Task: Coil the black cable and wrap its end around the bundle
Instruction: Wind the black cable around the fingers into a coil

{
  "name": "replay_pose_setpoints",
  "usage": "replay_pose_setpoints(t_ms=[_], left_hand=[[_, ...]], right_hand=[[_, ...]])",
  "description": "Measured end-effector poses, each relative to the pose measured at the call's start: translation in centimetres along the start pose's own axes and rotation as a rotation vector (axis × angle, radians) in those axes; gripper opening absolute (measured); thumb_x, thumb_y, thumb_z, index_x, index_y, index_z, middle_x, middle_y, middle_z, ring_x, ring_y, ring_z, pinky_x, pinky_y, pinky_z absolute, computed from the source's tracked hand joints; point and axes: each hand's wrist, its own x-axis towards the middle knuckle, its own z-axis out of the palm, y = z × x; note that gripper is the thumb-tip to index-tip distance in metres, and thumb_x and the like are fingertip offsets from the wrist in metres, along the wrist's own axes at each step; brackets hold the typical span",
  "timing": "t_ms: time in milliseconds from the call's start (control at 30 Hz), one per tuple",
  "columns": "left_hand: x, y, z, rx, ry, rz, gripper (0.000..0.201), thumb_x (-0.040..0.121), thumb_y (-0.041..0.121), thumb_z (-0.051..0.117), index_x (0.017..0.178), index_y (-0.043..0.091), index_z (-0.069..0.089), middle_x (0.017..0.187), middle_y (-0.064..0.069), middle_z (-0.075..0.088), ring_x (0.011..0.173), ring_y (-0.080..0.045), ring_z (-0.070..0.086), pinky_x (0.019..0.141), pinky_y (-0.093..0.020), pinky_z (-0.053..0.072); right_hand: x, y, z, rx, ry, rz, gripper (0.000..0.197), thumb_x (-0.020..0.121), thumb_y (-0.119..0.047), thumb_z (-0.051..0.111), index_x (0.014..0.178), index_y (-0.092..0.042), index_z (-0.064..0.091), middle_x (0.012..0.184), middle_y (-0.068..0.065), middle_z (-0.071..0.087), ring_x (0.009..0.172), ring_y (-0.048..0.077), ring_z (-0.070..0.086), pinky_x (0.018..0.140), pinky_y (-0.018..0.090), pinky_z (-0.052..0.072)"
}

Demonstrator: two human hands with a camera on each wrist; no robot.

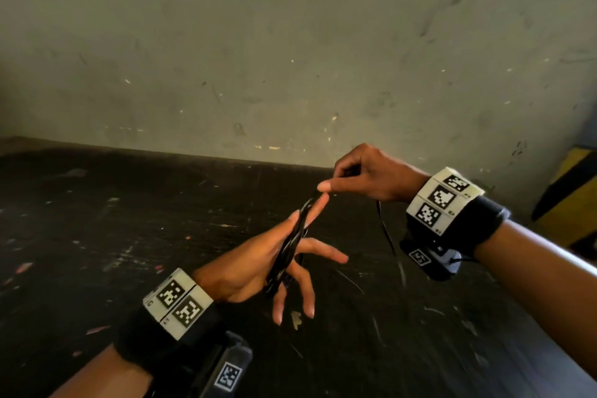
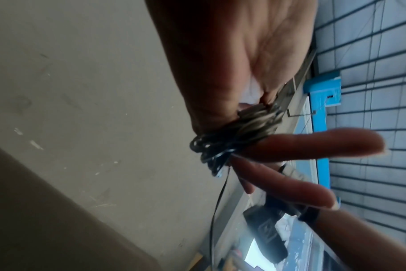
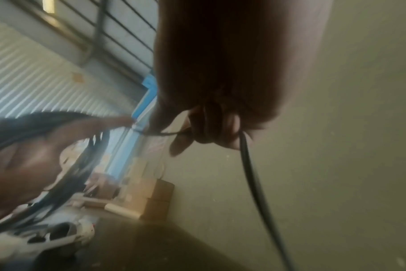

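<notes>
The black cable is wound in several loops into a long bundle [image 1: 290, 245] that runs across my left hand [image 1: 245, 268], from the index fingertip down to the palm. The left fingers are straight and spread. In the left wrist view the bundle [image 2: 232, 139] sits at the base of the fingers. My right hand [image 1: 365, 174] is just beyond the left index fingertip and pinches the cable with curled fingers. A loose strand [image 1: 387, 236] hangs from it toward the table. In the right wrist view that strand [image 3: 250, 174] drops from the closed right hand [image 3: 211, 128].
Both hands are held above a dark, scuffed tabletop [image 1: 129, 236] with small scraps on it. A stained grey wall [image 1: 290, 42] rises behind the table. A yellow and black striped block [image 1: 568, 197] stands at the right edge.
</notes>
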Motion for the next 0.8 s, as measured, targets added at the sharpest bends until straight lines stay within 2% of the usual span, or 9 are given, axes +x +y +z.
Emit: replay_pose_setpoints(t_ms=[133,200,267,333,433,500,567,667,800], left_hand=[[0.1,1.6,0.2,-0.074,0.006,0.096,0.043,0.086,0.06,0.025,0.127,0.071,0.027,0.134,-0.012,0.059,0.075,-0.029,0.072,0.039,-0.032,0.056],[0.6,2.3,0.1,-0.115,0.033,0.157,0.045,0.086,0.06,0.025,0.131,0.068,0.025,0.136,-0.012,0.058,0.077,-0.029,0.072,0.041,-0.033,0.057],[1.3,2.8,-0.4,-0.152,0.098,0.231,0.046,0.09,0.058,0.022,0.136,0.063,0.022,0.137,-0.014,0.056,0.08,-0.03,0.072,0.043,-0.034,0.058],[2.1,3.2,-0.9,-0.163,0.197,0.276,0.049,0.09,0.057,0.022,0.139,0.06,0.02,0.14,-0.014,0.053,0.083,-0.031,0.072,0.046,-0.035,0.059],[2.8,3.2,-2.1,-0.134,0.334,0.31,0.054,0.087,0.058,0.026,0.14,0.06,0.015,0.144,-0.013,0.048,0.088,-0.034,0.072,0.053,-0.037,0.061],[3.0,3.0,-2.8,-0.139,0.39,0.324,0.053,0.089,0.059,0.025,0.14,0.06,0.014,0.146,-0.012,0.045,0.09,-0.034,0.072,0.055,-0.038,0.061],[3.1,2.6,-3.3,-0.147,0.436,0.326,0.048,0.093,0.057,0.02,0.14,0.061,0.013,0.148,-0.012,0.043,0.09,-0.032,0.072,0.057,-0.038,0.061],[3.2,2.0,-3.9,-0.117,0.496,0.32,0.046,0.095,0.055,0.018,0.14,0.061,0.011,0.15,-0.012,0.04,0.088,-0.03,0.073,0.061,-0.041,0.062],[3.1,1.2,-4.8,0.042,0.575,0.267,0.046,0.095,0.056,0.017,0.14,0.062,0.007,0.152,-0.01,0.036,0.086,-0.028,0.073,0.06,-0.043,0.061]], right_hand=[[-0.6,1.2,3.1,0.127,0.067,0.04,0.035,0.09,-0.032,0.054,0.073,-0.006,0.07,0.05,0.005,0.045,0.044,0.014,0.035,0.044,0.022,0.029],[-1.1,1.4,5.4,0.197,0.058,0.046,0.029,0.094,-0.015,0.051,0.068,-0.015,0.065,0.056,0.001,0.052,0.048,0.013,0.046,0.046,0.019,0.038],[-1.4,1.3,7.8,0.208,0.014,0.068,0.029,0.094,-0.005,0.049,0.075,-0.02,0.064,0.07,0.001,0.061,0.061,0.013,0.06,0.056,0.023,0.05],[-1.8,0.6,9.7,0.259,-0.038,0.135,0.023,0.096,-0.008,0.046,0.084,-0.017,0.064,0.073,-0.005,0.058,0.064,0.004,0.06,0.056,0.019,0.048],[-1.8,-0.8,11.6,0.225,-0.058,0.108,0.017,0.099,-0.017,0.043,0.104,-0.013,0.059,0.067,-0.006,0.054,0.053,-0.002,0.054,0.052,0.012,0.045],[-1.8,-1.4,12.1,0.208,-0.108,0.143,0.027,0.099,-0.02,0.043,0.125,-0.016,0.049,0.066,-0.005,0.055,0.049,-0.003,0.054,0.049,0.01,0.044],[-1.9,-1.6,12.3,0.262,-0.188,0.226,0.036,0.099,-0.019,0.044,0.135,-0.02,0.039,0.066,-0.004,0.054,0.044,0.0,0.053,0.043,0.009,0.043],[-1.9,-1.8,12.3,0.297,-0.301,0.297,0.039,0.098,-0.017,0.045,0.137,-0.018,0.037,0.067,-0.002,0.056,0.047,0.005,0.053,0.042,0.013,0.046],[-2.0,-2.4,11.6,0.214,-0.413,0.271,0.032,0.098,-0.018,0.046,0.129,-0.011,0.047,0.067,-0.001,0.057,0.051,0.008,0.055,0.053,0.021,0.05]])
